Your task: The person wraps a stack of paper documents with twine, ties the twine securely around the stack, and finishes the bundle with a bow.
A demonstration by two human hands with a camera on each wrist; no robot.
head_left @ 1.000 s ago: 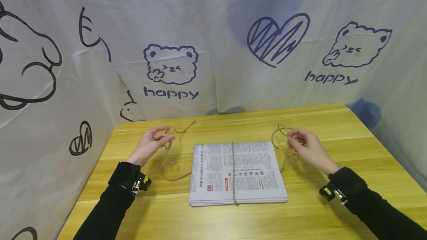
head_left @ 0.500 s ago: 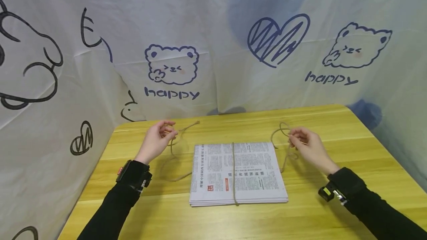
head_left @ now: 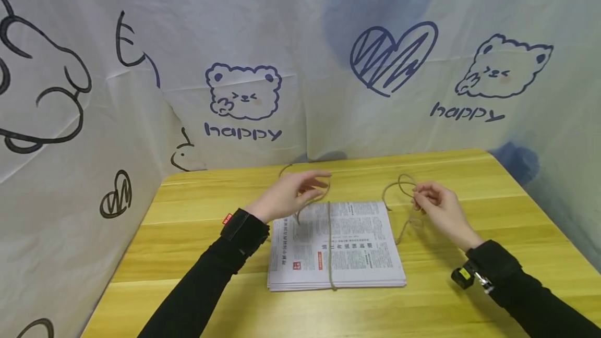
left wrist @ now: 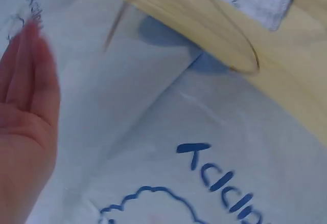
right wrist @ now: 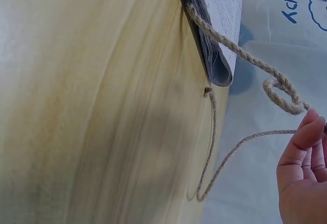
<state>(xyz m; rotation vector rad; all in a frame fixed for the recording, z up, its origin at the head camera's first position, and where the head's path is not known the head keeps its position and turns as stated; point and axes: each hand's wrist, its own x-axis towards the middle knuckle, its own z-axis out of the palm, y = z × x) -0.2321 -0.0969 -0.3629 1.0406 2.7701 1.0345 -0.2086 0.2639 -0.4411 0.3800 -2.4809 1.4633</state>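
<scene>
A folded newspaper stack (head_left: 361,277) lies flat at mid-table with a strand of twine (head_left: 330,244) running across its top. My right hand (head_left: 443,210) pinches the twine's right length between thumb and fingers, beside the stack. In the right wrist view that twine (right wrist: 240,52) comes from under the stack's folded edge, makes a small loop near the fingertips, and its tail trails over the table. Over the stack's upper left, my left hand (head_left: 291,194) holds the left length, its fingers stretched rightward. A thin curve of twine (left wrist: 254,52) shows in the left wrist view.
The yellow wood-grain table (head_left: 197,296) ends at a white cloth (head_left: 324,129) with drawn bears, hearts and lettering, hanging behind it and along both sides. Black bands with small cameras (head_left: 462,277) sit on the wrists over dark sleeves.
From the left of the stack, my left hand has swung right to above its upper left part, drawing the twine along. The right hand keeps nearly the same place and grip.
</scene>
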